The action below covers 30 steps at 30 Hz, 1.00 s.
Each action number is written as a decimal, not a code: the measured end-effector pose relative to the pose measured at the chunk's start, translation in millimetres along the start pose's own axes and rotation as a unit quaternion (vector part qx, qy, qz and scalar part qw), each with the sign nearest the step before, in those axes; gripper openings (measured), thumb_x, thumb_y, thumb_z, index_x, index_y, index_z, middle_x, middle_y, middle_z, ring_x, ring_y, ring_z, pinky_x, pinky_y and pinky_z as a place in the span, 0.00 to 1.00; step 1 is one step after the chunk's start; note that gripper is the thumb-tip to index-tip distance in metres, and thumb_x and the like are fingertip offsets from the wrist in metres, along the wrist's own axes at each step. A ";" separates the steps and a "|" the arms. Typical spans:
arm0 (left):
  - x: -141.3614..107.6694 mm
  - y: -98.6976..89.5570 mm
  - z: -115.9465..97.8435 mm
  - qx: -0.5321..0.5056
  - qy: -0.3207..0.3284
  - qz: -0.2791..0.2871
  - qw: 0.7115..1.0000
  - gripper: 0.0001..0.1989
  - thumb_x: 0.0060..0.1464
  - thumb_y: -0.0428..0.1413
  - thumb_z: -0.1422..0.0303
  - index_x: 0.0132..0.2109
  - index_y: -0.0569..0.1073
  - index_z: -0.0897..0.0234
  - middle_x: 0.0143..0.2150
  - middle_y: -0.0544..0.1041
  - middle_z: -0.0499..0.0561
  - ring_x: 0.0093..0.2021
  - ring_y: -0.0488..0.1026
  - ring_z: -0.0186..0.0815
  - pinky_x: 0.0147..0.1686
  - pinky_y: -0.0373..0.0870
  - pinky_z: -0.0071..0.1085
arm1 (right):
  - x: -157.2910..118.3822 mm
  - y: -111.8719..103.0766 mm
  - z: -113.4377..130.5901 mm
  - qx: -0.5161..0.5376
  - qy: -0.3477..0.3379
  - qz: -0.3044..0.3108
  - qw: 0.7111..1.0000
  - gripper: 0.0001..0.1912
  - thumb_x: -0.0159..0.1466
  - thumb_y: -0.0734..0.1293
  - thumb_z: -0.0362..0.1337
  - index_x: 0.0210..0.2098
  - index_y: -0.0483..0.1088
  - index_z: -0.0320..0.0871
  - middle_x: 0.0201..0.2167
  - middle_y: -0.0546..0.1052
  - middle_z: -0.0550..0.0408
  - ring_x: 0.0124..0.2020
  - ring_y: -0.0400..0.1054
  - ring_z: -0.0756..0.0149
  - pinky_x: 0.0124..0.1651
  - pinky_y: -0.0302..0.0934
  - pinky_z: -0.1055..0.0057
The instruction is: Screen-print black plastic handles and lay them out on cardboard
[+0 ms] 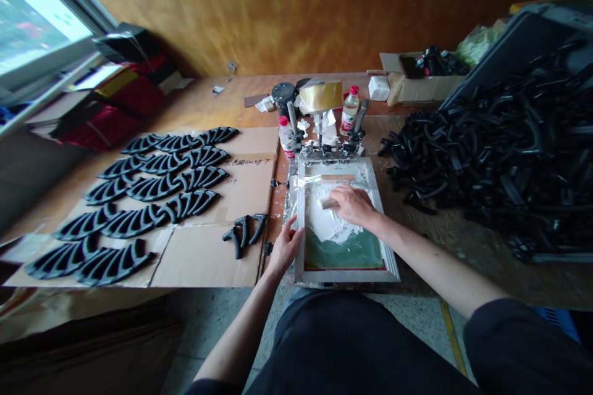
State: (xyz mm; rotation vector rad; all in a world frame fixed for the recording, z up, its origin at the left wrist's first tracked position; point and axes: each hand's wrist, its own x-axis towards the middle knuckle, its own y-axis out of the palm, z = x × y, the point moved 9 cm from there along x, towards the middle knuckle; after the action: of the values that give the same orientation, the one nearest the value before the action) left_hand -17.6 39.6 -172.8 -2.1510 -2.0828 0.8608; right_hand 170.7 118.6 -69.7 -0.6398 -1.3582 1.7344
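Observation:
A screen printing frame (392,268) with a metal border lies flat in front of me, its green mesh partly coated with thick white ink (319,222). My right hand (354,205) is closed around a small squeegee (328,203) over the white ink; the fingers hide most of the tool. At the frame's left edge, my left hand (286,245) grips the border with bent fingers. Behind the frame stands its hinge clamp (327,149) with two upright posts. Several black plastic handles (244,231) lie on the cardboard left of my left hand.
Rows of black handles (139,219) cover the cardboard sheet (199,253) at left. A large heap of black handles (472,142) fills the right side. Bottles (349,112), a dark tub (283,95) and an open carton (424,87) stand behind. Red folders (99,126) sit by the window.

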 end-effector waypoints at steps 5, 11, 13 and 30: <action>2.4 1.1 4.5 -0.004 0.001 0.005 1.000 0.31 0.57 0.51 0.49 0.64 0.63 0.54 0.29 0.70 0.45 0.29 0.66 0.32 0.28 0.59 0.25 | -50.1 3.5 33.8 -0.024 -0.167 0.060 0.984 0.11 0.59 0.62 0.23 0.37 0.72 0.42 0.37 0.77 0.52 0.40 0.68 0.62 0.38 0.55 0.69; -0.5 -2.4 -0.6 -0.025 -0.002 -0.008 1.000 0.31 0.55 0.52 0.49 0.62 0.66 0.55 0.29 0.71 0.44 0.28 0.65 0.30 0.27 0.60 0.24 | -39.3 -8.8 26.7 0.000 -0.142 0.057 0.988 0.08 0.57 0.65 0.25 0.32 0.71 0.45 0.31 0.76 0.58 0.36 0.68 0.65 0.34 0.54 0.72; -2.5 -3.4 -4.1 -0.040 -0.002 -0.006 0.999 0.32 0.54 0.53 0.49 0.62 0.66 0.57 0.29 0.71 0.44 0.26 0.64 0.30 0.26 0.59 0.24 | -37.5 -10.4 26.3 -0.011 -0.121 0.011 0.993 0.10 0.58 0.63 0.24 0.35 0.72 0.44 0.35 0.76 0.55 0.37 0.68 0.64 0.35 0.55 0.71; -25.2 -34.1 -83.4 -0.235 0.013 -0.021 0.972 0.33 0.57 0.42 0.40 0.53 0.73 0.60 0.27 0.73 0.48 0.23 0.66 0.32 0.23 0.60 0.28 | 18.5 -111.0 -85.5 0.046 0.107 -0.162 0.980 0.21 0.62 0.68 0.39 0.56 0.71 0.46 0.40 0.79 0.51 0.35 0.72 0.62 0.41 0.65 0.67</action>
State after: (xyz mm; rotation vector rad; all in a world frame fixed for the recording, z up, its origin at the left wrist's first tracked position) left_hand -14.5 49.1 -79.8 -2.2837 -2.5098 0.3522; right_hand 261.2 188.7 13.2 -0.5048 -1.1535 1.4157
